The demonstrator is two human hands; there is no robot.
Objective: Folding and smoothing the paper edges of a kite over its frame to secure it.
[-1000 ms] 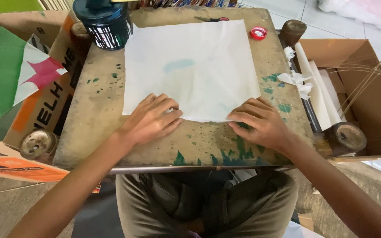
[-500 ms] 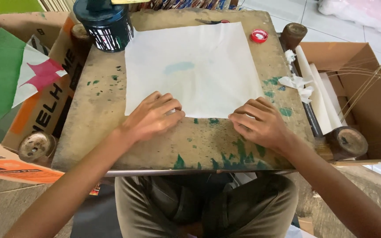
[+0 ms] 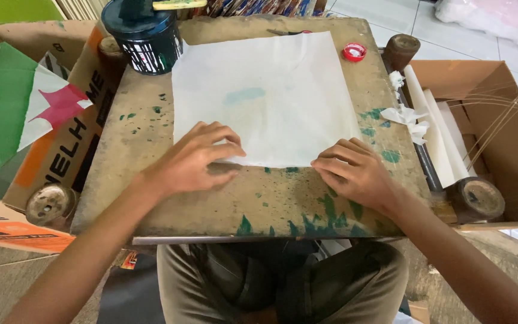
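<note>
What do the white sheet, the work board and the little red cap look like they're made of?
The sheet looks like thin matte paper: faintly creased, a bluish patch showing through. The board seems to be wood or hardboard, worn and dull, spotted with green paint. The cap looks like glossy plastic, though it is small. Both hands press the sheet's near edge.

We're looking at a small craft workshop: a paint-stained work board (image 3: 151, 180), cardboard boxes (image 3: 499, 138), thin bamboo sticks (image 3: 502, 123), a green-and-white paper kite (image 3: 13, 108).
</note>
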